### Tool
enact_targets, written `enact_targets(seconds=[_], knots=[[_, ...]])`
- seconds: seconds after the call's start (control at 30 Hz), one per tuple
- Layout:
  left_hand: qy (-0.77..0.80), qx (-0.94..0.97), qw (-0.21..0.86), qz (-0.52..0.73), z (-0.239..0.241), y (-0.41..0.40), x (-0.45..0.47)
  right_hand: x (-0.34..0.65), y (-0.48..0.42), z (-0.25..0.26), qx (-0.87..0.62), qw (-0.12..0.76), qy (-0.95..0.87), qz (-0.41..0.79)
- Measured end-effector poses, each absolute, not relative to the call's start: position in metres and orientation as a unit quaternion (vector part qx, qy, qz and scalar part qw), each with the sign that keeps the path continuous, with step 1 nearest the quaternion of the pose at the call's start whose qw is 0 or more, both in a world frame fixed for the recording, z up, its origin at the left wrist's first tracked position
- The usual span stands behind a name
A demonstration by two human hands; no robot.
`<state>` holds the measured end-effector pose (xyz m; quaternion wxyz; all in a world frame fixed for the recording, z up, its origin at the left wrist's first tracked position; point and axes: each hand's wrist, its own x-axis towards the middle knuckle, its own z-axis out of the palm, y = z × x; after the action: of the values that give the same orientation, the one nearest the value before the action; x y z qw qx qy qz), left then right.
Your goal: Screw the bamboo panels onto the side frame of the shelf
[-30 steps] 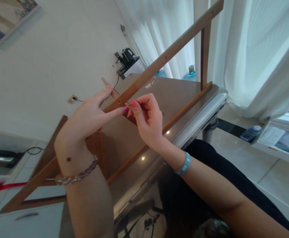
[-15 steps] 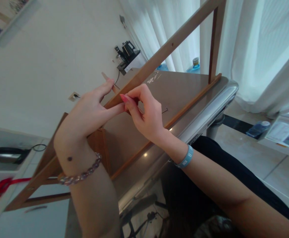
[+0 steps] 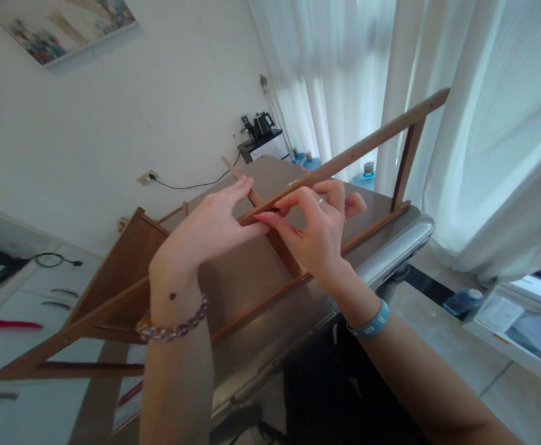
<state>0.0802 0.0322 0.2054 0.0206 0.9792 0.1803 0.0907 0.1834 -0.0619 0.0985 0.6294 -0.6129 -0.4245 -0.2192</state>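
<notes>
A wooden frame [image 3: 367, 144] stands tilted on the brown table, with a long upper rail, crosspieces and a slatted or solid wooden panel [image 3: 112, 266] at its left. My left hand [image 3: 205, 225] grips the upper rail, its thumb side along the near face and other fingertips over the far side. Close to those fingers, my right hand [image 3: 319, 228] pinches thumb and forefinger together against the rail. Anything in that pinch is too small or hidden to make out. The right hand's remaining fingers are curled loosely away. Below the rail, a wooden crosspiece [image 3: 285, 253] runs down to the lower rail.
The brown table [image 3: 240, 278] has a rounded silver edge [image 3: 386, 250] near my body. A black kettle [image 3: 263, 125] sits on a small cabinet behind. White curtains [image 3: 465, 185] hang at the right. A plastic bottle [image 3: 462, 301] and an open storage box [image 3: 515, 315] are on the floor.
My view has turned, so both hands and the frame appear lower and the hands further right. The right hand still pinches at the rail, its other fingers now more spread. The crosspiece shows more.
</notes>
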Motion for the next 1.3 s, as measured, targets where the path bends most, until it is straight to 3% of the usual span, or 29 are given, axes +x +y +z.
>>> enact_targets(seconds=[0.23, 0.6, 1.3], knots=[[0.171, 0.98, 0.029, 0.099, 0.2, 0.042, 0.078, 0.191, -0.059, 0.1, -0.669, 0.59, -0.339, -0.3], [0.173, 0.978, 0.05, 0.105, 0.195, 0.041, 0.078, 0.204, -0.069, 0.108, -0.693, 0.468, -0.445, -0.319], [0.168, 0.977, 0.064, 0.114, 0.196, 0.037, 0.077, 0.204, -0.078, 0.117, -0.697, 0.48, -0.476, -0.239]])
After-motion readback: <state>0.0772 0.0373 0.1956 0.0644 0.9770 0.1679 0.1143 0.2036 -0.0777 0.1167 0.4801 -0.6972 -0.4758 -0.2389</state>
